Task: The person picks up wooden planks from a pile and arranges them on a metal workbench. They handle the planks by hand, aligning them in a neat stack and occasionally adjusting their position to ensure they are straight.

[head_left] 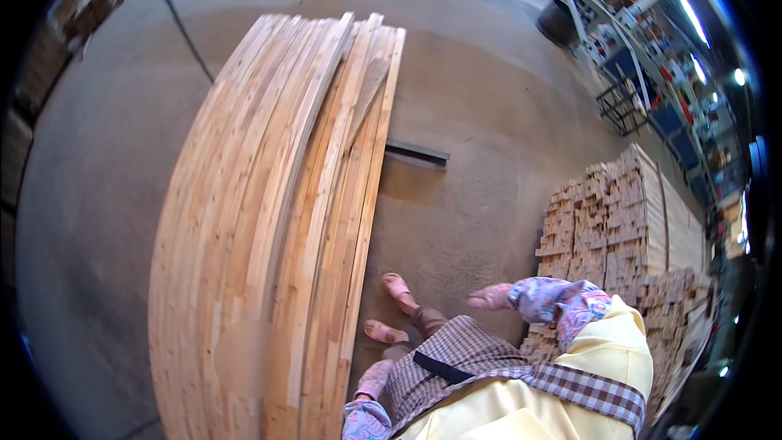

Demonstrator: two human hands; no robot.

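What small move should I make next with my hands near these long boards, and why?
Probably bring your right hand across to the right edge of the long boards. It hangs apart from them, over the floor, with nothing visible in it, while your left hand is beside that edge, though I can't tell whether it touches.

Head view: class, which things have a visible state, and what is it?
Long boards: side by side, gaps between some
Dark beam: jutting past the boards
Wood stack: piled, ends uneven
Checked apron: worn
Right hand: extended, apparently empty
Left hand: near boards, grip unclear
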